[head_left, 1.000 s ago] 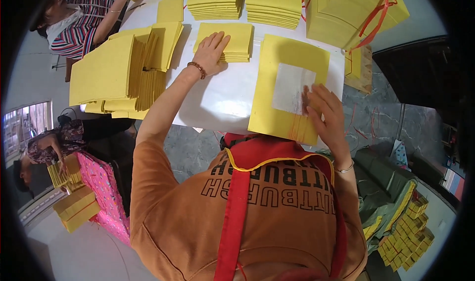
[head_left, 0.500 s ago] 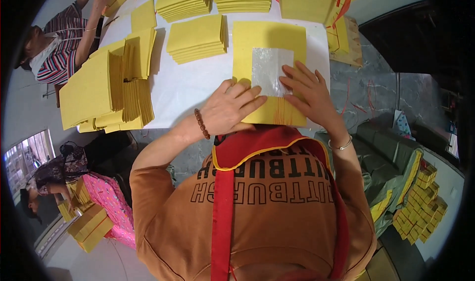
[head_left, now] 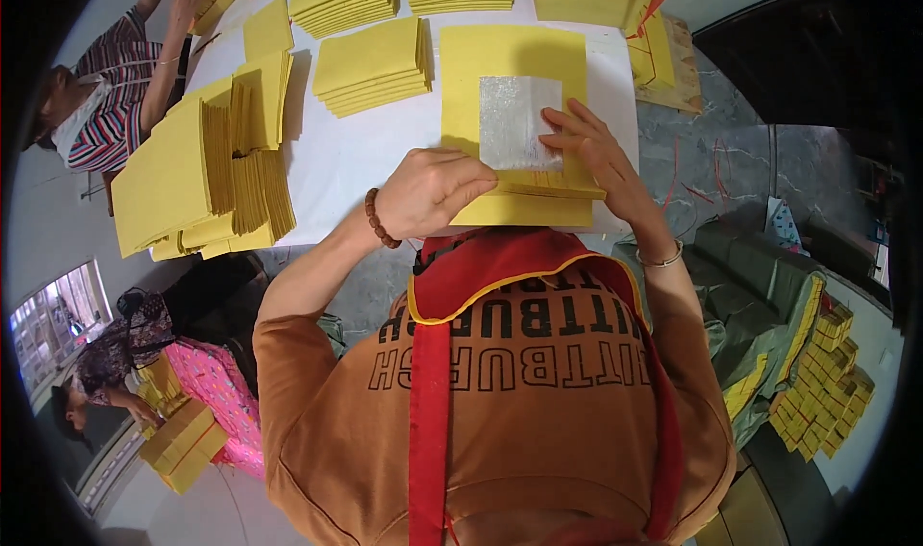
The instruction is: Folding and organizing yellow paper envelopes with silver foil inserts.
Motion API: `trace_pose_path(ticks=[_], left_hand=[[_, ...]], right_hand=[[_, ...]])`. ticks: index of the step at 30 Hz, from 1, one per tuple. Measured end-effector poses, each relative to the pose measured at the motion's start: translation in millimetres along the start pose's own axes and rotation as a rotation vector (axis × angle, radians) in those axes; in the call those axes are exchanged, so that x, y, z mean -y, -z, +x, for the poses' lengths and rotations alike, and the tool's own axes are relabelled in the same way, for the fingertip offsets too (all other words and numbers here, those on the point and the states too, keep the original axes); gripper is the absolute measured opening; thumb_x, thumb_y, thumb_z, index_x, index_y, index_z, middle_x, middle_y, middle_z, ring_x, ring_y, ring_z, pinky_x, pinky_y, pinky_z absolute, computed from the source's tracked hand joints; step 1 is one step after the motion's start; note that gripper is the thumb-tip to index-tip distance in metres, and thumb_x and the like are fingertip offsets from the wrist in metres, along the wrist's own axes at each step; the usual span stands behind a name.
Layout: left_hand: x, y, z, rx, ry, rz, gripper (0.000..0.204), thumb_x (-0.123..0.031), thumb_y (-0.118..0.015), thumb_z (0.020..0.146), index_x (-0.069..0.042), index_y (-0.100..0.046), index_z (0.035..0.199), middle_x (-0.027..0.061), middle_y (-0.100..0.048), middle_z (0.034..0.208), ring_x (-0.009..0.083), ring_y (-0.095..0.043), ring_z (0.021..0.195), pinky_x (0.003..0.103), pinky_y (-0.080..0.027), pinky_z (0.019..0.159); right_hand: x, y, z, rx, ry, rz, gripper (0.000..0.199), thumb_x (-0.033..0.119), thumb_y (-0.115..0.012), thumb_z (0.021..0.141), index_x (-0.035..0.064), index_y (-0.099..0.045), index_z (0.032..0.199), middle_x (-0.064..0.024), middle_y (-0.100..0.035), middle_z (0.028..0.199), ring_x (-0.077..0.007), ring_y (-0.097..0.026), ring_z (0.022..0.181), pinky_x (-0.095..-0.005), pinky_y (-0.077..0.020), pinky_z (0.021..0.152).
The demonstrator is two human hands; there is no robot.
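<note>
A large yellow paper sheet (head_left: 514,61) with a silver foil square (head_left: 517,118) in its middle lies on the white table (head_left: 346,161) in front of me. My left hand (head_left: 433,190), with a brown bead bracelet on the wrist, pinches the sheet's near edge and folds it up toward the foil. My right hand (head_left: 591,147) presses flat on the sheet, fingertips on the foil's right edge.
Stacks of yellow sheets (head_left: 370,65) cover the table, with fanned piles (head_left: 207,166) at the left. A person in a striped top (head_left: 115,75) works at the far left; another in pink (head_left: 207,392) crouches below left. Bundled yellow packs (head_left: 832,378) lie at the right.
My left hand came back from the stack at the far side to the near edge of the sheet and began folding it. My right hand stayed on the foil.
</note>
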State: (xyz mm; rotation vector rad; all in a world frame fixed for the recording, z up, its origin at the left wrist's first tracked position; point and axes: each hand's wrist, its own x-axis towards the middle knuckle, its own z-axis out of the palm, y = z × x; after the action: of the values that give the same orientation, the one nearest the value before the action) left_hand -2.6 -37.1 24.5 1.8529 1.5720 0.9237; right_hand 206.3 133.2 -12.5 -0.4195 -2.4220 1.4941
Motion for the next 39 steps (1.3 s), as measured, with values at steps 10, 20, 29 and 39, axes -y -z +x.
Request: trace_pose_path(ticks=[10,20,29,39], left_hand=[[4.9,5.0,4.7,0.110,0.463,-0.341,0.012,-0.008,-0.060,0.085,0.001,-0.066,0.087,0.0029,-0.064,0.071,0.0055,-0.053,0.065,0.023,-0.043,0.059],[21.3,4.9,6.6,0.122,0.531,-0.584,0.012,-0.009,-0.058,0.086,0.001,-0.065,0.087,-0.0033,-0.058,0.070,0.0019,-0.047,0.064,0.019,-0.039,0.056],[-1.8,53.8,35.9,-0.350,0.281,-0.716,0.031,-0.019,-0.046,0.096,0.001,-0.051,0.119,0.0104,-0.063,0.089,0.0138,-0.059,0.078,0.024,-0.046,0.073],[11.6,34.2,13.2,0.212,-0.210,0.093,0.058,-0.042,-0.068,0.077,-0.006,-0.057,0.121,0.0139,-0.054,0.124,0.0316,-0.048,0.116,0.039,-0.036,0.096]], right_hand=[[-4.5,-1.6,1.1,-0.004,-0.007,0.107,0.052,0.036,-0.026,0.099,0.0030,-0.065,0.110,-0.0110,-0.049,0.134,-0.0318,-0.023,0.136,-0.0396,-0.0212,0.110],[-14.6,0.1,-5.0,0.042,0.102,0.116,0.035,0.030,-0.047,0.092,0.0086,-0.060,0.116,-0.0078,-0.042,0.140,-0.0309,-0.021,0.137,-0.0421,-0.0198,0.111],[-21.7,-2.5,-3.2,0.053,0.141,-0.063,0.028,0.007,-0.065,0.076,0.0159,-0.068,0.103,-0.0038,-0.042,0.141,-0.0326,-0.021,0.137,-0.0417,-0.0215,0.111],[-15.6,-4.6,-0.5,0.033,0.047,0.057,0.027,0.008,-0.058,0.085,0.0110,-0.064,0.111,-0.0050,-0.044,0.139,-0.0283,-0.023,0.137,-0.0398,-0.0240,0.109]])
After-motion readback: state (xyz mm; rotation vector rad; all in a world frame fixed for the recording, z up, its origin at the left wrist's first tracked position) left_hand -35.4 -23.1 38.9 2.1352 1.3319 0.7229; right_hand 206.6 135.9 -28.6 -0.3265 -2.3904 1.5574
